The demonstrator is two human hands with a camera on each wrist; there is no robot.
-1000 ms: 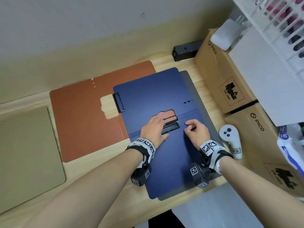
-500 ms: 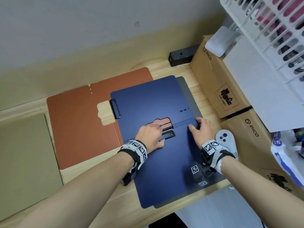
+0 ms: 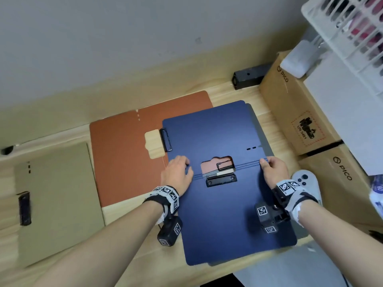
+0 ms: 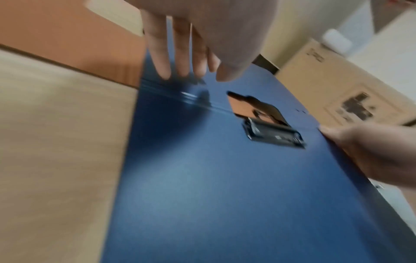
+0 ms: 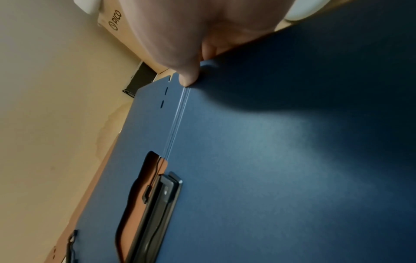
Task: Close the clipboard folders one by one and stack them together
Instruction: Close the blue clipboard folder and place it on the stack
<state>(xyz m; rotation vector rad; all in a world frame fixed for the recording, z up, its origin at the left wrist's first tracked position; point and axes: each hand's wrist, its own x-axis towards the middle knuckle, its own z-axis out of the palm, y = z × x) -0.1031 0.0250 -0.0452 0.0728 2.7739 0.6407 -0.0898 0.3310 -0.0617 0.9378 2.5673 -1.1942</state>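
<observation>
Fingers: right hand (image 3: 273, 170) pinches blue folder (image 3: 223, 214) edge | left hand (image 3: 178, 172) flat | boxes (image 3: 296, 108) "PICO"

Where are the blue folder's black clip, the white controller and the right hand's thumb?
black clip (image 3: 221, 180): head view, on the flat bar of the clip.
white controller (image 3: 306, 180): head view, on its round button face.
right hand (image 3: 274, 171): head view, on its back; thumb (image 5: 188, 78): right wrist view, on the tip at the folder's crease.

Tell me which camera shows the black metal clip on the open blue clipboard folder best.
The head view: the black metal clip sits whole and sharp on the blue clipboard folder, seen from above. The left wrist view shows it blurred; the right wrist view shows it edge-on.
</observation>
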